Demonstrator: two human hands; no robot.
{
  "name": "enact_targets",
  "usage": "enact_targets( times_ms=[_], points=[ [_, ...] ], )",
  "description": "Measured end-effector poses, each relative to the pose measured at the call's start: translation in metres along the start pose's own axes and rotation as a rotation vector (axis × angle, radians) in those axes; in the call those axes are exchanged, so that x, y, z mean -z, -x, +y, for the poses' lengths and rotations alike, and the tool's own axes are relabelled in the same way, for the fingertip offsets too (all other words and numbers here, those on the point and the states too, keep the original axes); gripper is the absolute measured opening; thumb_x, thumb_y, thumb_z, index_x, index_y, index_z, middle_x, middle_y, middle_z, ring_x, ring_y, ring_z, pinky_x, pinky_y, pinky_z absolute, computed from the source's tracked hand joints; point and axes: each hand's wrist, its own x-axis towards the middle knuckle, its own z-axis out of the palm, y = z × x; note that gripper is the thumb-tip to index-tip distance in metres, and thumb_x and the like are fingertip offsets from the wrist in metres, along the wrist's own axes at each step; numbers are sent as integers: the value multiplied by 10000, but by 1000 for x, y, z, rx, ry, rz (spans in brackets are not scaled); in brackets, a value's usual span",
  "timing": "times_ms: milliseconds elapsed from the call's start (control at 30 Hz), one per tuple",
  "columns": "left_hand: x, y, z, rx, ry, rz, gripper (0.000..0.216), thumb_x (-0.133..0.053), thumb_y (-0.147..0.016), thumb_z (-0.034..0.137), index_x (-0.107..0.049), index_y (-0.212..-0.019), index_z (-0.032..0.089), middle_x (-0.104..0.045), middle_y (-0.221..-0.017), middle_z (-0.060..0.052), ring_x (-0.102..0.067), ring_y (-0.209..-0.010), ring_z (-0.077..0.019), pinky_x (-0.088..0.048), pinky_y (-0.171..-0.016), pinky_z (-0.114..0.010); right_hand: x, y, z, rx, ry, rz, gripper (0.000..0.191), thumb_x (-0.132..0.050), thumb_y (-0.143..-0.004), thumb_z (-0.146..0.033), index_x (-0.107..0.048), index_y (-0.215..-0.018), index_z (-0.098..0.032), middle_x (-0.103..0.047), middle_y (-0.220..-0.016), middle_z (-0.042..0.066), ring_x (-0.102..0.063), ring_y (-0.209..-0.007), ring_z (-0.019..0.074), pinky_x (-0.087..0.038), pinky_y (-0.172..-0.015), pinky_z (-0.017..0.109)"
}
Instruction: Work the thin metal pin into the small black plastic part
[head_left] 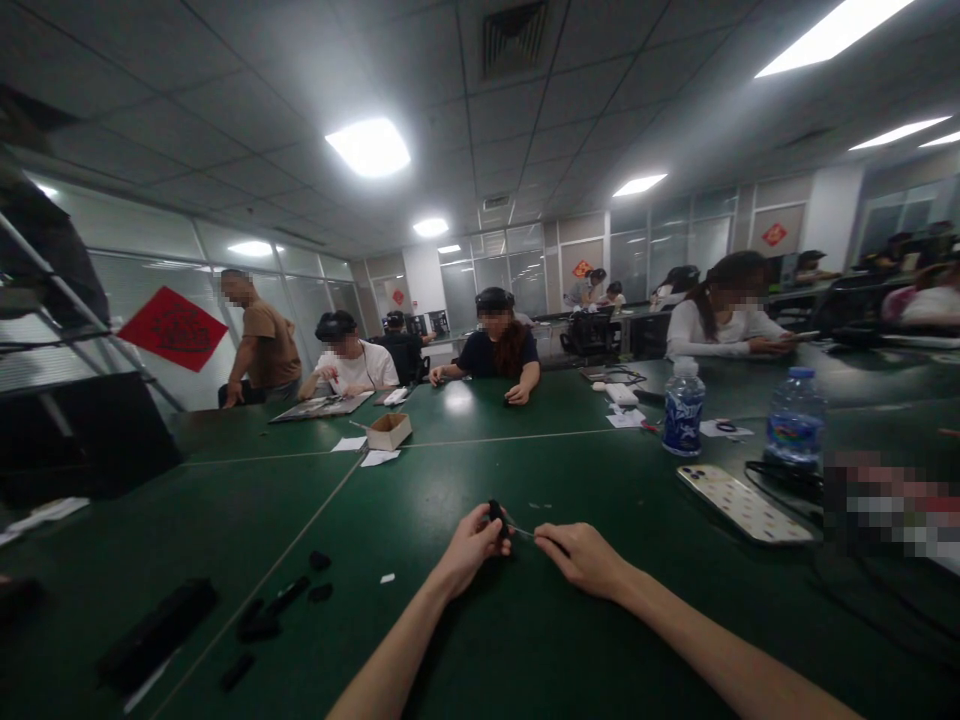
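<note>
My left hand [466,552] is closed around a small black part [495,511], held a little above the green table [420,640]. Fingers cover much of it, so its kind is unclear. To its right, my right hand [583,556] pinches a thin, pale, rod-like tool [522,532]. The tool's far end meets the black part or lies right beside it; I cannot tell which. Several loose black pieces [289,595] lie on the table to the left, near a longer black object [159,630]. A small white scrap [387,578] is close to my left forearm.
A phone in a patterned case [742,503] lies at the right by dark cables [780,475]. Two water bottles, one nearer [683,410] and one farther right [795,420], stand behind it. A cardboard box [389,432] sits across the table, where people are seated.
</note>
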Motion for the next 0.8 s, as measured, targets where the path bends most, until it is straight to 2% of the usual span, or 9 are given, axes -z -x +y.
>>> enact_targets(
  times_ms=[333, 800],
  points=[
    [-3, 1, 1, -7, 9, 15, 442, -710, -686, 403, -541, -1004, 147, -614, -858, -63, -564, -636, -108, -451, -632, -257, -4, 0, 5, 34, 44, 13, 319, -332, -951, -323, -621, -1002, -200, -682, -865, 45, -637, -750, 170, -448, -687, 249],
    [-5, 5, 6, -43, -89, 0, 438, -674, -717, 416, -569, -1044, 144, -604, -844, -54, -554, -633, -104, -425, -610, -240, 1, 1, -1, 58, 35, 11, 302, -349, -940, -323, -630, -969, -217, -669, -822, 26, -619, -725, 156, -437, -664, 232]
  ],
)
